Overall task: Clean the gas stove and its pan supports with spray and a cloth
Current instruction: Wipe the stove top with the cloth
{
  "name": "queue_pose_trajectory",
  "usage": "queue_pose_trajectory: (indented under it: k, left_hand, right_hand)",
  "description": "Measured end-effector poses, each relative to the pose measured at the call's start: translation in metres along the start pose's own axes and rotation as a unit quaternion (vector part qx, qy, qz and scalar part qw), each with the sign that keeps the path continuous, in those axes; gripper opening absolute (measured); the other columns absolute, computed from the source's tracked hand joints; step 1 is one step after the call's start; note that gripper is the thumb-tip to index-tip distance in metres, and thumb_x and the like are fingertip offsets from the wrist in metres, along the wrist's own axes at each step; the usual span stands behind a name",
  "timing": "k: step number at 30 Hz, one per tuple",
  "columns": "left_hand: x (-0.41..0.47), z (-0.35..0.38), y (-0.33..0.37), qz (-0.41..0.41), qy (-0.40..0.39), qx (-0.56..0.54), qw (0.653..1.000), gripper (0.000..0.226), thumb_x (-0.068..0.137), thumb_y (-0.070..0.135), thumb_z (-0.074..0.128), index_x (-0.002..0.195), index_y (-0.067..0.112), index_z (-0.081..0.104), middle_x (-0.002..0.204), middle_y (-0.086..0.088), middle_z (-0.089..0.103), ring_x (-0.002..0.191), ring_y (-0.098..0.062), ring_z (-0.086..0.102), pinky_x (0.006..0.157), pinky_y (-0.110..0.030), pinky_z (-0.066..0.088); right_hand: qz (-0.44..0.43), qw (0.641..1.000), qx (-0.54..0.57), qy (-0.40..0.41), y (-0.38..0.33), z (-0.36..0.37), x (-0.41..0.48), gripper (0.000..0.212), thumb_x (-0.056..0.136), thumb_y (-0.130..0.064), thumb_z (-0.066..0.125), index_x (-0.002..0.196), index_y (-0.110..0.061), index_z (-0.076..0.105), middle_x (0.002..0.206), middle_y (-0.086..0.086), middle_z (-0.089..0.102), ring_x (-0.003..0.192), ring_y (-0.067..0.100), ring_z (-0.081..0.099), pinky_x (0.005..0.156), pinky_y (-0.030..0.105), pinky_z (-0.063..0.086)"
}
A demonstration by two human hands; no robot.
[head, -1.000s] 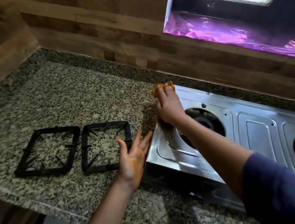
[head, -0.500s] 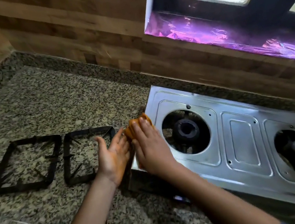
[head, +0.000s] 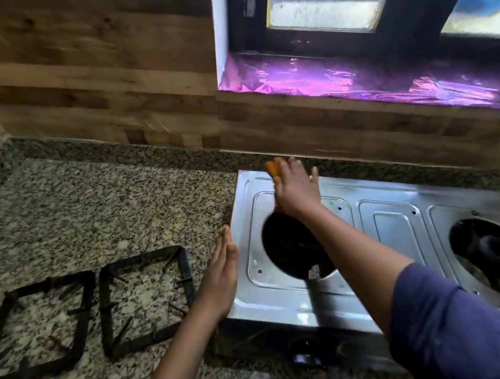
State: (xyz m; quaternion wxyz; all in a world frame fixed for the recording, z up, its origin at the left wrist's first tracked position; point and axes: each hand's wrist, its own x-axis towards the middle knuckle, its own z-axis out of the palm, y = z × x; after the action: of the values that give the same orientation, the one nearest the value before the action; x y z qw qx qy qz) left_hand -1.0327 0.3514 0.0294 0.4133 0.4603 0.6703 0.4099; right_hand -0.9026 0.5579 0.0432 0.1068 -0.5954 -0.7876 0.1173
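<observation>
Right hand (head: 296, 189) slid orange cloth (head: 272, 167) to stove's (head: 391, 231) far left corner.
Its fingers press flat; left hand's (head: 223, 276) fingers straight, holding nothing.

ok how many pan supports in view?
2 pan supports, both flat on the granite counter left of the stove: one near the frame's left edge, the other between it and the left hand. None on the stove.
</observation>
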Motion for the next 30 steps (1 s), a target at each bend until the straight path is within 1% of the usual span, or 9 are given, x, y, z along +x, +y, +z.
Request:
queue_pose_trajectory:
  k: [4,7,11,13,17,20,23,27,30]
  left_hand:
    - [-0.001,-0.001,0.002,-0.002,-0.006,-0.025,1.0,0.126,0.052,0.102,0.004,0.154,0.028,0.014,0.152,0.022,0.011,0.138,0.007,0.008,0.108,-0.012,0.005]
    - [0.0,-0.001,-0.001,-0.008,-0.008,-0.042,0.999,0.123,0.052,0.102,0.003,0.153,0.032,0.015,0.151,0.024,0.011,0.139,0.005,0.009,0.109,-0.015,0.005]
    - [0.001,-0.002,-0.006,-0.012,-0.025,-0.056,0.998,0.113,0.055,0.101,0.003,0.151,0.041,0.011,0.153,0.026,0.006,0.143,0.002,0.005,0.113,-0.024,0.004]
    - [0.003,-0.001,-0.008,-0.014,-0.034,-0.068,0.997,0.114,0.054,0.101,0.004,0.15,0.041,0.011,0.154,0.026,0.005,0.143,0.002,0.003,0.115,-0.026,0.003]
    - [0.004,-0.001,-0.011,-0.014,-0.043,-0.085,0.995,0.113,0.054,0.102,0.007,0.15,0.042,0.011,0.155,0.025,0.006,0.144,0.002,0.003,0.12,-0.033,0.003]
    - [0.005,0.0,-0.012,-0.007,-0.043,-0.09,0.995,0.115,0.053,0.102,0.009,0.15,0.04,0.01,0.156,0.023,0.006,0.143,0.002,0.004,0.12,-0.031,0.004]
    - [0.007,0.001,-0.014,-0.015,-0.046,-0.104,0.993,0.105,0.053,0.103,0.011,0.143,0.05,0.013,0.155,0.025,0.004,0.142,0.004,0.001,0.12,-0.034,0.002]
    - [0.009,-0.001,-0.022,-0.011,-0.056,-0.102,0.993,0.087,0.06,0.099,0.012,0.137,0.059,0.015,0.157,0.025,0.004,0.144,0.004,0.0,0.122,-0.038,0.0]
    - [0.012,-0.002,-0.03,-0.012,-0.06,-0.105,0.993,0.081,0.064,0.097,0.011,0.137,0.064,0.017,0.156,0.028,0.007,0.145,0.003,0.002,0.123,-0.042,0.002]
  right_hand:
    - [0.091,0.994,-0.046,0.048,0.066,-0.015,-0.018,0.054,0.102,-0.035,0.028,0.153,-0.023,0.019,0.162,0.009,0.015,0.15,0.021,0.011,0.118,0.051,-0.005]
    - [0.167,0.984,-0.037,0.047,0.099,-0.024,-0.031,0.058,0.101,-0.034,0.026,0.155,-0.022,0.01,0.163,0.009,0.004,0.151,0.023,0.001,0.117,0.05,-0.008]
    - [0.17,0.984,0.002,0.044,0.099,-0.023,-0.036,0.06,0.102,-0.034,0.029,0.156,-0.017,0.006,0.163,0.014,0.002,0.15,0.028,-0.001,0.12,0.045,-0.002]
    - [0.138,0.989,0.019,0.042,0.084,-0.018,-0.028,0.059,0.103,-0.034,0.029,0.155,-0.015,0.009,0.162,0.016,0.006,0.15,0.03,0.003,0.12,0.042,0.0]
    - [-0.01,0.999,0.052,0.013,0.026,0.001,-0.008,0.056,0.103,-0.032,0.035,0.153,-0.012,0.023,0.158,0.021,0.022,0.146,0.035,0.018,0.119,0.038,0.012]
    - [-0.087,0.994,0.055,-0.019,-0.018,0.014,-0.001,0.059,0.101,-0.031,0.041,0.153,-0.011,0.023,0.156,0.024,0.024,0.144,0.037,0.022,0.12,0.039,0.014]
    - [-0.163,0.984,0.045,-0.063,-0.044,0.021,-0.001,0.061,0.099,-0.029,0.044,0.153,-0.012,0.022,0.157,0.023,0.021,0.146,0.037,0.018,0.12,0.041,0.014]
    - [-0.237,0.966,0.044,-0.095,-0.042,0.016,-0.001,0.056,0.099,-0.023,0.046,0.151,-0.013,0.029,0.158,0.02,0.022,0.146,0.036,0.02,0.119,0.041,0.019]
    - [-0.211,0.973,0.045,-0.084,-0.007,0.005,0.005,0.06,0.093,-0.016,0.051,0.15,-0.016,0.032,0.155,0.018,0.03,0.142,0.034,0.029,0.117,0.039,0.025]
